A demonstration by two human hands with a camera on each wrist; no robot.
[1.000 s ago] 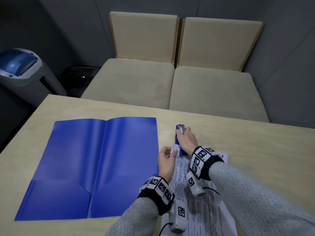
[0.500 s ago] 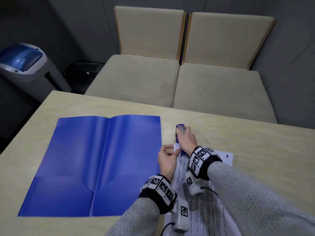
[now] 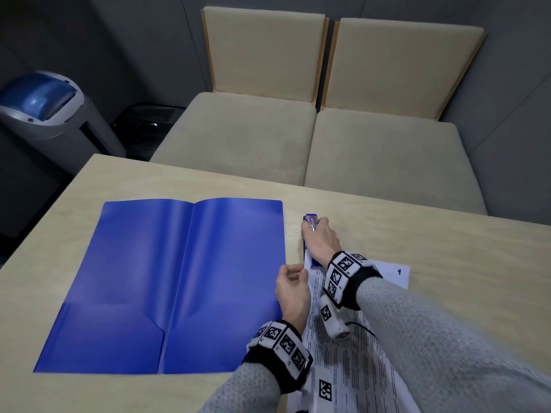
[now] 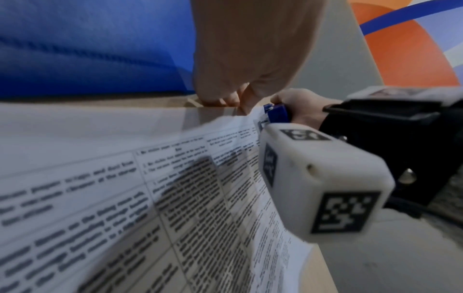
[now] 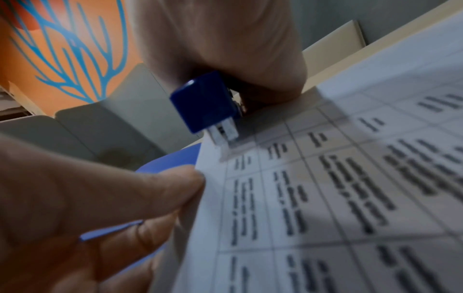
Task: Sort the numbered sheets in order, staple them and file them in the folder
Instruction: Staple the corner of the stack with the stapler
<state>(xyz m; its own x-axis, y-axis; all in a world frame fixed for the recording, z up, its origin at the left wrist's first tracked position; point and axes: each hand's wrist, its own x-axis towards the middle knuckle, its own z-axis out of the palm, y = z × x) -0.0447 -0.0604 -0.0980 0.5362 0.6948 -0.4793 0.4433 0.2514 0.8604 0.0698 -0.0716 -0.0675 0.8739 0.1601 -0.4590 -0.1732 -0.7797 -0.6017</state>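
Note:
A blue stapler [image 3: 310, 260] lies with its mouth over the top-left corner of the printed sheets [image 3: 343, 368]; the top sheet bears a "1" at its top right. My right hand [image 3: 320, 236] grips the stapler from above. Seen from the right wrist, the stapler [image 5: 205, 99] bites the corner of the sheets [image 5: 325, 198]. My left hand [image 3: 293, 289] is curled at the sheets' left edge, its thumb [image 5: 175, 184] pinching that edge against the fingers below. The open blue folder [image 3: 179, 278] lies flat just left of both hands.
Two beige upholstered chairs [image 3: 298, 138] stand beyond the far edge of the table [image 3: 447, 248]. A grey bin with a blue lid [image 3: 44, 105] and a black basket [image 3: 146, 123] sit on the floor at the left.
My left hand has lifted off the sheets' corner, drawn back a little and curled onto their left edge. My right hand stays on the stapler.

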